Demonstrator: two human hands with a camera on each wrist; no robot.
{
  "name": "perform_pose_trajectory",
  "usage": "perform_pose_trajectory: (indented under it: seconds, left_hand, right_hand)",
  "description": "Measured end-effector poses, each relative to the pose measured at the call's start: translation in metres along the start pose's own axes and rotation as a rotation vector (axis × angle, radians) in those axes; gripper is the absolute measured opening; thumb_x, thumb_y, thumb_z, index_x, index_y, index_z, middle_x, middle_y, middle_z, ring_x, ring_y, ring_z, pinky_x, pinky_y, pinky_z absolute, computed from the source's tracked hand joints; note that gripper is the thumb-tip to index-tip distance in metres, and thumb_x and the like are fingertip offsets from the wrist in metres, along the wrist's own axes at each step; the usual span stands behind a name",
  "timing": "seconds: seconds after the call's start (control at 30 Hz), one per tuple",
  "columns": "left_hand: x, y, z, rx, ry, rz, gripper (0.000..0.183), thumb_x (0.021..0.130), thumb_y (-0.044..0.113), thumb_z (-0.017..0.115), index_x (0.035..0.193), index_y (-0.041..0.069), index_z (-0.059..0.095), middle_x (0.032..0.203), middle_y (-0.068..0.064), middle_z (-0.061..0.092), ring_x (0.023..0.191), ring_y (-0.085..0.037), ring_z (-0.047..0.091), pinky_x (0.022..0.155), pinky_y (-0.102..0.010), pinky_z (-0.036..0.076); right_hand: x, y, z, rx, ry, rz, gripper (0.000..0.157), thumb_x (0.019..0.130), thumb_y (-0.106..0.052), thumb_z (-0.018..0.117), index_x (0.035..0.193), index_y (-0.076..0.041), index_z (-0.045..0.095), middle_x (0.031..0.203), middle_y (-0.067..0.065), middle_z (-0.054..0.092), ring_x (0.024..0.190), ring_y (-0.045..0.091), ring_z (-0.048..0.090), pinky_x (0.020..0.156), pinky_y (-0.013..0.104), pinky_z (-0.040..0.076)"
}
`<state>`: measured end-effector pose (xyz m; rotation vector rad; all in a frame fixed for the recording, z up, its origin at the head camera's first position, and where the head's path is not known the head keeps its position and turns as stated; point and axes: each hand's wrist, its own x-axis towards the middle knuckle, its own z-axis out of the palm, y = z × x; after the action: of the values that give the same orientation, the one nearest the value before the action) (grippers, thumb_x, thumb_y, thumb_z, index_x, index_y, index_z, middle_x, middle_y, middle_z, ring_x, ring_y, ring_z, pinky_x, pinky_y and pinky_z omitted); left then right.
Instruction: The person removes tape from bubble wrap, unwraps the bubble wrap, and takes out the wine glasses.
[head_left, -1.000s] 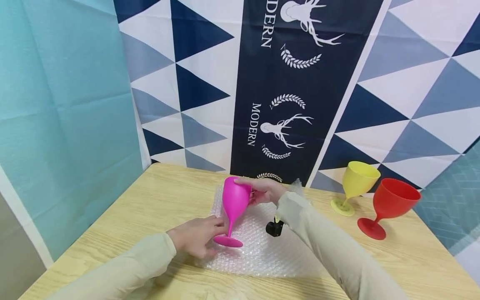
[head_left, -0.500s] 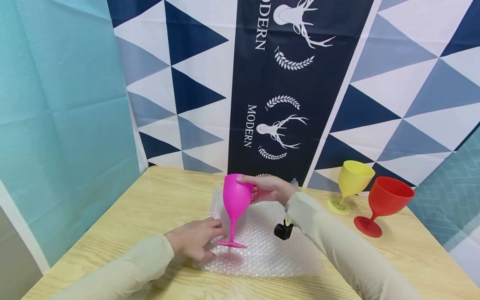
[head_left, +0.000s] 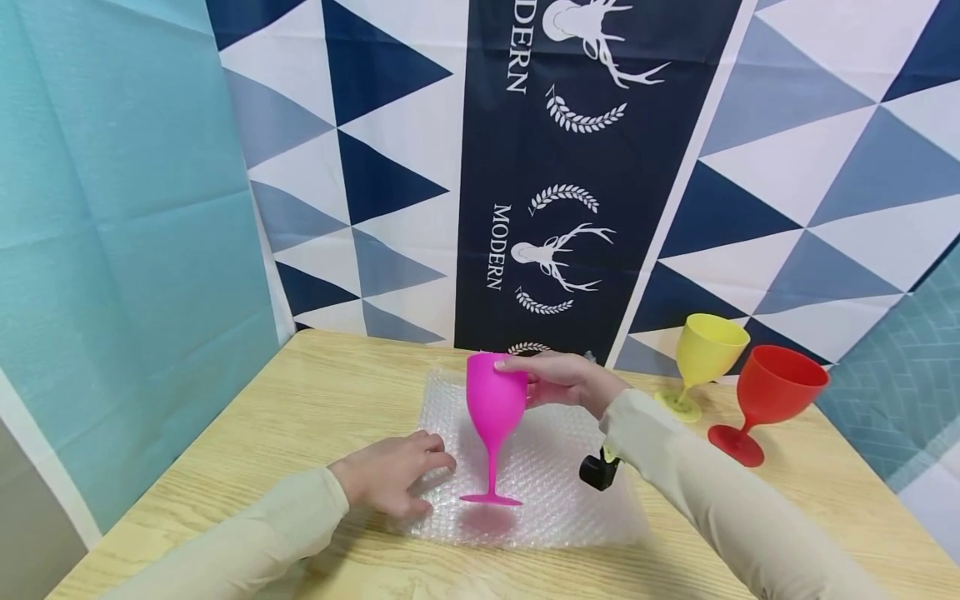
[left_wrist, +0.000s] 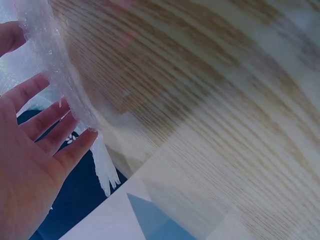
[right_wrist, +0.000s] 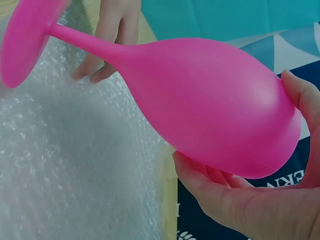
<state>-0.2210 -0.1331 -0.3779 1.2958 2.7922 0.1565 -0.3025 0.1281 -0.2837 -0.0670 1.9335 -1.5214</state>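
Observation:
A pink plastic wine goblet (head_left: pixel 495 404) stands nearly upright in the head view, its base just above a sheet of bubble wrap (head_left: pixel 558 483) with a pink reflection beneath. My right hand (head_left: pixel 562 379) grips the bowl near its rim. In the right wrist view the thumb and fingers lie on opposite sides of the goblet (right_wrist: pixel 215 105). Left of the goblet, my left hand (head_left: pixel 393 475) rests at the left edge of the wrap. The left wrist view has the fingers spread, their tips touching the bubble wrap edge (left_wrist: pixel 65 80).
A yellow goblet (head_left: pixel 708 350) and a red goblet (head_left: pixel 780 387) stand upright at the right rear of the wooden table (head_left: pixel 300 400). A patterned cloth (head_left: pixel 558 167) hangs behind it. A small black device (head_left: pixel 598 472) hangs below my right wrist.
My right hand has carried the pink goblet to the right, away from the left hand, and it now stands straighter. The left hand stays at the wrap's edge.

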Motion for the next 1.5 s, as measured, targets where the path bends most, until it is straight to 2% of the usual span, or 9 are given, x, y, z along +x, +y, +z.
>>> perform_pose_trajectory:
  seconds: [0.2, 0.3, 0.6, 0.73, 1.07, 1.33, 1.5]
  left_hand:
    - [-0.001, 0.000, -0.001, -0.014, -0.005, -0.006, 0.054, 0.076, 0.036, 0.070, 0.126, 0.022, 0.056, 0.118, 0.001, 0.057, 0.104, -0.010, 0.053, 0.092, -0.027, 0.050]
    - [-0.001, -0.001, -0.002, -0.016, 0.005, -0.003, 0.054, 0.076, 0.036, 0.070, 0.126, 0.022, 0.057, 0.117, 0.002, 0.057, 0.102, -0.010, 0.053, 0.090, -0.027, 0.050]
    - [-0.002, -0.003, -0.003, -0.017, 0.031, 0.031, 0.053, 0.076, 0.036, 0.069, 0.126, 0.020, 0.057, 0.117, 0.001, 0.057, 0.102, -0.012, 0.053, 0.090, -0.028, 0.050]
    - [-0.002, -0.002, -0.002, -0.022, 0.029, 0.032, 0.053, 0.077, 0.035, 0.068, 0.126, 0.020, 0.056, 0.118, 0.000, 0.057, 0.103, -0.013, 0.053, 0.091, -0.029, 0.051]
    - [-0.002, -0.002, 0.000, -0.016, 0.024, 0.031, 0.054, 0.076, 0.036, 0.068, 0.127, 0.020, 0.056, 0.119, 0.000, 0.056, 0.105, -0.013, 0.054, 0.092, -0.029, 0.050]
    - [-0.001, -0.002, 0.001, -0.030, 0.013, 0.028, 0.055, 0.077, 0.036, 0.067, 0.128, 0.020, 0.056, 0.120, 0.000, 0.056, 0.106, -0.013, 0.053, 0.093, -0.029, 0.050]
    - [0.000, -0.003, 0.002, -0.025, 0.030, 0.042, 0.056, 0.076, 0.036, 0.067, 0.127, 0.019, 0.056, 0.119, -0.001, 0.057, 0.106, -0.014, 0.054, 0.092, -0.029, 0.050]
  right_hand:
    - [-0.017, 0.000, -0.011, -0.046, -0.018, -0.047, 0.054, 0.093, -0.026, 0.056, 0.136, 0.004, 0.045, 0.110, 0.004, 0.060, 0.102, 0.020, 0.058, 0.090, 0.034, 0.055]
    - [-0.025, -0.002, -0.017, -0.051, -0.010, -0.076, 0.054, 0.093, -0.025, 0.056, 0.137, 0.004, 0.042, 0.107, 0.001, 0.061, 0.100, 0.019, 0.058, 0.087, 0.030, 0.056]
    - [-0.044, 0.002, -0.029, -0.098, 0.021, -0.195, 0.063, 0.092, -0.024, 0.061, 0.143, 0.001, 0.035, 0.113, -0.001, 0.058, 0.103, 0.017, 0.057, 0.086, 0.025, 0.054]
    - [-0.050, 0.008, -0.030, -0.073, 0.031, -0.233, 0.065, 0.091, -0.024, 0.062, 0.144, -0.002, 0.033, 0.117, -0.002, 0.056, 0.107, 0.017, 0.055, 0.088, 0.026, 0.053]
    - [-0.066, 0.016, -0.035, -0.051, 0.120, -0.349, 0.058, 0.091, -0.021, 0.062, 0.140, -0.007, 0.034, 0.116, -0.008, 0.054, 0.108, 0.013, 0.054, 0.089, 0.024, 0.052]
    - [-0.081, 0.017, -0.041, -0.021, 0.168, -0.449, 0.051, 0.093, -0.017, 0.060, 0.138, -0.016, 0.035, 0.119, -0.009, 0.053, 0.110, 0.010, 0.054, 0.089, 0.021, 0.053]
    - [-0.089, 0.017, -0.043, -0.077, 0.201, -0.475, 0.050, 0.092, -0.015, 0.060, 0.135, -0.021, 0.036, 0.120, -0.010, 0.053, 0.112, 0.009, 0.053, 0.089, 0.021, 0.052]
